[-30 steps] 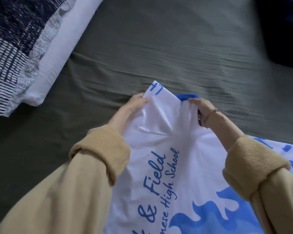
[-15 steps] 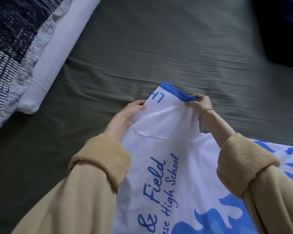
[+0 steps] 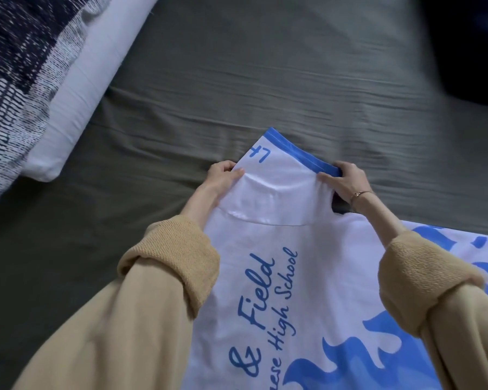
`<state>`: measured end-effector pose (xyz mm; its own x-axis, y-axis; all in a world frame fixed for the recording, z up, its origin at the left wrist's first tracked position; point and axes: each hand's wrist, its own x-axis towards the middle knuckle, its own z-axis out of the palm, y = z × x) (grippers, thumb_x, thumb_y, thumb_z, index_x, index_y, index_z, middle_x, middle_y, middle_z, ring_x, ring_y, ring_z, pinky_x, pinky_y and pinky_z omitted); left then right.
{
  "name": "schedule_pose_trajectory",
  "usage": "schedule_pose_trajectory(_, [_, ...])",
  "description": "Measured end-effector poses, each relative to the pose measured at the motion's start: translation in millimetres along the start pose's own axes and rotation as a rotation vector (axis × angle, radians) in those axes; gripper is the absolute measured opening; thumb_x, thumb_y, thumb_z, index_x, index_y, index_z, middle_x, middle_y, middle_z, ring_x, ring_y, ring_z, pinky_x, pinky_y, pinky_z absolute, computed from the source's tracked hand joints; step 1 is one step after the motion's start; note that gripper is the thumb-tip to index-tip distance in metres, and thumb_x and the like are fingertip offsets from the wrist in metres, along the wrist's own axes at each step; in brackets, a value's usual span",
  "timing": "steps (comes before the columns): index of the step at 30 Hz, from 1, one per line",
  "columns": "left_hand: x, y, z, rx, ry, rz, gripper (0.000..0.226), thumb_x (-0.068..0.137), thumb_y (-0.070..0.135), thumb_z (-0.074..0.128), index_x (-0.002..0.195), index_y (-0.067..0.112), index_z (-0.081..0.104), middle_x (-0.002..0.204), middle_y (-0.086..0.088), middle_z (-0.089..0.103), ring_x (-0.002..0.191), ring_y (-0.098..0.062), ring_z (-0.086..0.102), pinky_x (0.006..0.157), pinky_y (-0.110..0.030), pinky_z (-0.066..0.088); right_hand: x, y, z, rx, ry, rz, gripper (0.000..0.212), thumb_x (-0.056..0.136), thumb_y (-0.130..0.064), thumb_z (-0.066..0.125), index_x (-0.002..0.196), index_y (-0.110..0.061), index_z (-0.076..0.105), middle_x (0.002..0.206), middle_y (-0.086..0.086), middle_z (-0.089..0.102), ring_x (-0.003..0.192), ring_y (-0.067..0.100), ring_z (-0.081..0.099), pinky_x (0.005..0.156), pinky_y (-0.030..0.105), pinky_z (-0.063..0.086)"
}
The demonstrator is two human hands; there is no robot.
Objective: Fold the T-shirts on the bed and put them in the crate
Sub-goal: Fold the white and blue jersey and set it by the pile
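Observation:
A white T-shirt (image 3: 288,277) with blue script lettering and blue flame shapes lies spread on the bed, running from the middle toward the lower right. Its sleeve, edged with a blue band (image 3: 299,156), points away from me. My left hand (image 3: 223,178) pinches the sleeve's left edge between thumb and fingers. My right hand (image 3: 341,181), with a thin bracelet at the wrist, pinches the blue band at the sleeve's right corner. Both forearms wear tan sleeves. No crate is in view.
The bed has a grey-green sheet (image 3: 265,80), wrinkled across its width. A white pillow (image 3: 79,88) and a dark blue and white patterned cover (image 3: 14,66) lie at the upper left. Something dark (image 3: 473,43) sits at the upper right corner.
The sleeve has been pulled flatter and farther out, so its blue band shows along the whole end. My right hand has slid to the band's right corner; my left hand stays on the left edge.

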<state>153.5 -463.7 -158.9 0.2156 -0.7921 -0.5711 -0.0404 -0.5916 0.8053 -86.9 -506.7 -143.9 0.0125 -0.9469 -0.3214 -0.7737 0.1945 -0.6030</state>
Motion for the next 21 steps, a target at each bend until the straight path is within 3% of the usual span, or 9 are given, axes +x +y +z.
schedule_pose_trajectory(3, [2,-2,2,0.036,0.045,0.034,0.009,0.096,0.015,0.053,0.092,0.009,0.058,0.076,0.0,0.058,0.068,-0.016,0.054,0.06,-0.023,0.045,-1,2,7,0.03,0.074,-0.006,0.026,0.09,-0.022,0.058,0.105,-0.001,0.056,0.098,0.013,0.055,0.095,0.028,0.051,0.064,0.02,0.026])
schedule_pose_trajectory(5, [1,-3,3,0.057,0.084,0.076,0.01,0.095,0.018,0.053,0.088,0.012,0.058,0.076,0.003,0.057,0.07,-0.013,0.052,0.061,-0.021,0.043,-4,1,9,0.096,0.078,0.022,0.035,0.091,-0.024,0.057,0.117,-0.001,0.049,0.104,0.011,0.054,0.095,0.027,0.05,0.066,0.018,0.027])
schedule_pose_trajectory(8, [-8,-1,-1,0.115,0.147,0.111,0.009,0.094,0.022,0.053,0.099,0.015,0.056,0.092,0.004,0.056,0.086,-0.013,0.051,0.067,-0.02,0.04,-20,3,13,0.148,0.133,-0.027,0.043,0.087,-0.012,0.06,0.124,0.0,0.042,0.114,0.017,0.051,0.099,0.029,0.05,0.071,0.016,0.03])
schedule_pose_trajectory(10, [-21,-5,-10,0.248,0.193,0.153,0.021,0.093,0.026,0.054,0.111,0.016,0.054,0.103,0.004,0.056,0.095,-0.016,0.053,0.075,-0.023,0.039,-40,7,15,0.079,0.234,-0.129,0.043,0.084,-0.009,0.059,0.124,0.002,0.044,0.123,0.023,0.046,0.113,0.034,0.045,0.088,0.021,0.03])
schedule_pose_trajectory(12, [-40,-17,-24,0.409,0.236,0.216,0.029,0.093,0.025,0.054,0.119,0.012,0.053,0.107,0.0,0.057,0.099,-0.017,0.053,0.08,-0.024,0.037,-59,12,19,-0.068,0.256,-0.221,0.041,0.083,-0.014,0.059,0.121,0.0,0.05,0.137,0.019,0.039,0.128,0.034,0.037,0.106,0.036,0.024])
schedule_pose_trajectory(16, [-84,-65,-54,0.571,0.33,0.324,0.029,0.092,0.019,0.053,0.118,0.007,0.056,0.114,-0.007,0.057,0.113,-0.026,0.046,0.095,-0.033,0.038,-108,19,34,-0.339,0.151,-0.365,0.032,0.089,-0.016,0.057,0.12,-0.012,0.055,0.154,0.005,0.023,0.143,0.02,0.02,0.113,0.055,0.001])
schedule_pose_trajectory(21, [-135,-99,-76,0.688,0.396,0.307,0.03,0.093,0.024,0.052,0.117,0.007,0.057,0.118,-0.011,0.054,0.114,-0.027,0.043,0.096,-0.036,0.035,-168,21,57,-0.409,-0.024,-0.453,0.033,0.092,-0.016,0.052,0.125,-0.017,0.051,0.153,0.0,0.024,0.141,0.017,0.022,0.114,0.048,0.006])
